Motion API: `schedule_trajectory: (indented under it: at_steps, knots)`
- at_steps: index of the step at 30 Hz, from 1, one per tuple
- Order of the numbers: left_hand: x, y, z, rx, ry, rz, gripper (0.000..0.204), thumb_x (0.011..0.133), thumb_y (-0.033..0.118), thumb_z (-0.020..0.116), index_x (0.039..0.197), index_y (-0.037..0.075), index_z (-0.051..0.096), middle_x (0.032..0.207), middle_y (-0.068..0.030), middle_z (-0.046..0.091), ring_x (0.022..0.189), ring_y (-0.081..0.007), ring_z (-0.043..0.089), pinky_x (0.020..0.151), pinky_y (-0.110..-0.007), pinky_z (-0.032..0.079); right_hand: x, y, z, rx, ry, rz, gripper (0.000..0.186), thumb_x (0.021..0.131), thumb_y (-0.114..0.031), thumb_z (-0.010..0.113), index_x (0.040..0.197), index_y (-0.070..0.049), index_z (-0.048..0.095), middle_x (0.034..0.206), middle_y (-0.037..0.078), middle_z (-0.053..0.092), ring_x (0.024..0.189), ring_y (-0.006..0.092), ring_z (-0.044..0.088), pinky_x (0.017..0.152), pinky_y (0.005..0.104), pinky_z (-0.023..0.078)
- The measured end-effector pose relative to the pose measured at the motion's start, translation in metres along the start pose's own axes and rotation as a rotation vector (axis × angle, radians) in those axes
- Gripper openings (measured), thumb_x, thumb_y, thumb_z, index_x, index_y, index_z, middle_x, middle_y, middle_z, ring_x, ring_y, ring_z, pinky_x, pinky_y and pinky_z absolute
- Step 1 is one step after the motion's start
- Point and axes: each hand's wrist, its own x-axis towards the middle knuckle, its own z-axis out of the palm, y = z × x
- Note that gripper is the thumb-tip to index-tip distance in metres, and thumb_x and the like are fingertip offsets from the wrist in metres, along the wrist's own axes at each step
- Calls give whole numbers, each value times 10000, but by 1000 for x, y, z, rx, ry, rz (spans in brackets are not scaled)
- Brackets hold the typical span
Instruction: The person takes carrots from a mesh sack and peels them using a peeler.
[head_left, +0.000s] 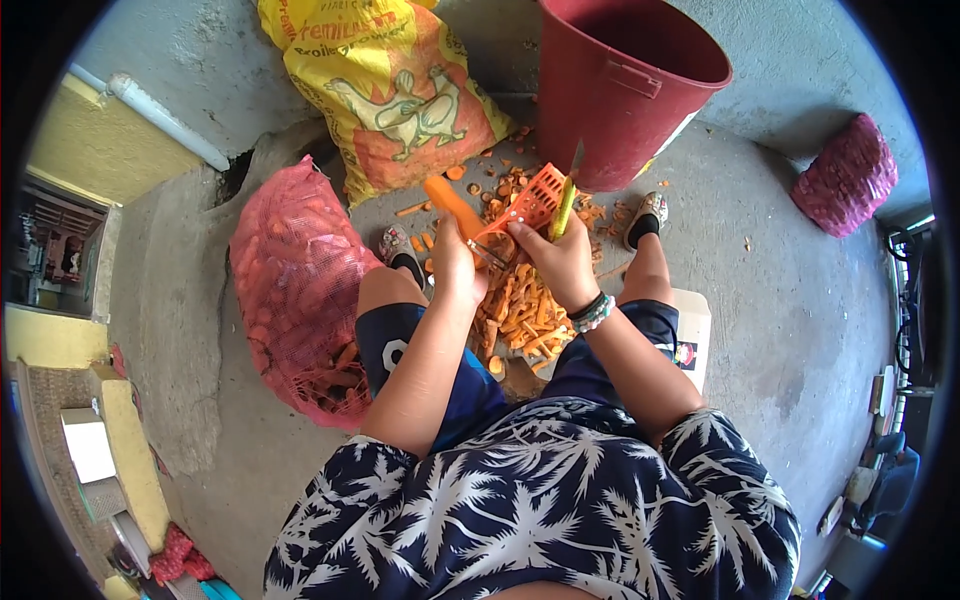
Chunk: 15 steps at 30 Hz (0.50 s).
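Observation:
My left hand is closed around the lower part of a peeled carrot, which points up and to the left. In my right hand are two things: an orange slotted plastic peeler, with a thin metal strip at its near end, and a knife with a yellow-green handle, its blade pointing up. The peeler's metal end is close beside the carrot and my left fingers; whether they touch, I cannot tell. Below my hands, between my legs, lies a heap of orange carrot pieces and peelings. Cut carrot ends are scattered beyond my hands.
A red mesh sack of carrots stands at my left. Ahead are a yellow printed sack and a tall red bucket against the wall. A purplish mesh sack lies far right. A whitish seat edge shows beside my right thigh.

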Motion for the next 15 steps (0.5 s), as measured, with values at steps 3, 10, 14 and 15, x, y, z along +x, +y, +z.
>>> schedule_trajectory:
  at_steps: [3, 10, 14, 15]
  knots:
    - [-12, 5, 9, -27, 76, 6, 364, 951, 368, 269, 1088, 82, 447, 941, -77, 542, 804, -210, 581, 710, -372, 491, 4, -4, 1, -80, -30, -65, 209, 757, -8, 641, 933, 13, 530, 743, 38, 608, 597, 78, 561, 511, 211, 457]
    - [-26, 0, -14, 175, -241, -324, 397, 909, 379, 432, 1120, 46, 473, 942, -113, 577, 782, -200, 587, 662, -331, 499, 90, 6, -29, -37, 136, -120, 225, 743, -24, 663, 923, -2, 530, 772, 58, 618, 580, 88, 560, 471, 215, 453]
    - [-15, 3, -26, 72, -131, -311, 417, 905, 394, 426, 1096, 28, 482, 926, -108, 573, 797, -206, 584, 678, -343, 505, 94, -5, -35, -61, 170, -151, 169, 766, -56, 648, 881, 0, 537, 739, 41, 616, 545, 76, 537, 456, 217, 444]
    - [-7, 4, -33, 28, -128, -314, 401, 922, 404, 373, 1075, 48, 474, 884, -115, 577, 791, -219, 582, 676, -374, 501, 75, -8, -27, -67, 90, -158, 171, 767, -56, 647, 883, 2, 536, 736, 37, 615, 550, 73, 537, 460, 219, 445]
